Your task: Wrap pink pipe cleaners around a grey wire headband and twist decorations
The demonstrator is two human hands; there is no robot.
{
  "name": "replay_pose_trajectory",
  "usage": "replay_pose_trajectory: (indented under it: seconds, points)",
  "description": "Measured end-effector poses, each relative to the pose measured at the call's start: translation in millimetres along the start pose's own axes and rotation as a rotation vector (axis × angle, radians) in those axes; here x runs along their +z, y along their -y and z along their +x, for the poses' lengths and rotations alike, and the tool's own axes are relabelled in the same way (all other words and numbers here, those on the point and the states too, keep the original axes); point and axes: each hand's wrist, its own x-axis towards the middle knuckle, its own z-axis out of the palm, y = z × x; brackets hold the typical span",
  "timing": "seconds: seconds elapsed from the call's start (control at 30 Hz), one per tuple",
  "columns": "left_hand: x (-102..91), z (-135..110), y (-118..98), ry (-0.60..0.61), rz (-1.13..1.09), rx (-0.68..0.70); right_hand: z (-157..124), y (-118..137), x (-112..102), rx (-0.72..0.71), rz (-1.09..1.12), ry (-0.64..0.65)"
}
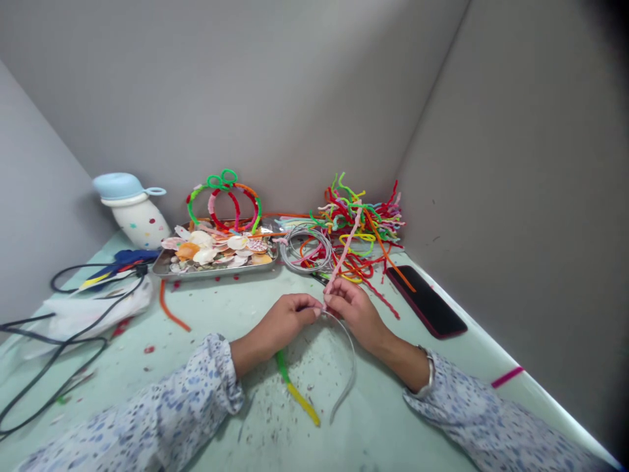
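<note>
Near the middle of the table, my left hand (pixel 282 324) is closed, thumb and fingers pinching the top of a thin headband (pixel 352 364). The headband's right side is bare grey. From under the left hand comes a green and yellow fuzzy length (pixel 302 400), which looks like its wrapped left side; the join is hidden by the hand. My right hand (pixel 358 311) is closed on a pink pipe cleaner (pixel 348 246) at the headband's top. Its long free end points up and away from me. The fingertips of both hands almost touch.
Behind stand a metal tray (pixel 221 275) of seashells, pipe-cleaner-covered headbands (pixel 259 208), a wire coil (pixel 304 267) and a pipe cleaner bundle (pixel 339 200). A phone (pixel 427 301) lies right; a white bottle (pixel 140 219) and black cable (pixel 59 347) are left. Grey panels enclose the table.
</note>
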Motion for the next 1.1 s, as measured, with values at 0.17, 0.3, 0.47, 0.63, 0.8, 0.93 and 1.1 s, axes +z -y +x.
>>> replay_pose_trajectory:
  seconds: [0.17, 0.3, 0.47, 0.63, 0.8, 0.93, 1.1]
  points:
    - [1.6, -2.3, -4.0, 0.004, -0.054, -0.048, -1.4, 2.7, -1.5, 0.009, -0.004, 0.006]
    - [2.0, -4.2, -6.3, 0.01, -0.052, -0.074, -1.0, 3.9, -1.6, 0.006, -0.013, 0.02]
    - [2.1, -4.7, -6.2, 0.015, -0.032, -0.1, -1.0, 3.9, -1.8, -0.008, -0.048, 0.031]
    - [1.7, -4.0, -4.1, 0.027, -0.022, -0.1, -0.3, 2.6, -1.0, 0.006, -0.028, 0.031]
    - [2.7, -3.1, -3.4, 0.031, -0.016, -0.097, -0.9, 2.5, 0.5, 0.011, -0.014, 0.034]
    - [3.2, -2.8, -2.9, 0.026, -0.003, -0.099, -1.5, 2.1, 0.8, -0.003, -0.03, 0.037]
    - [2.2, -0.7, 1.0, 0.041, 0.003, -0.081, -0.8, -0.9, 0.1, -0.006, -0.033, 0.049]
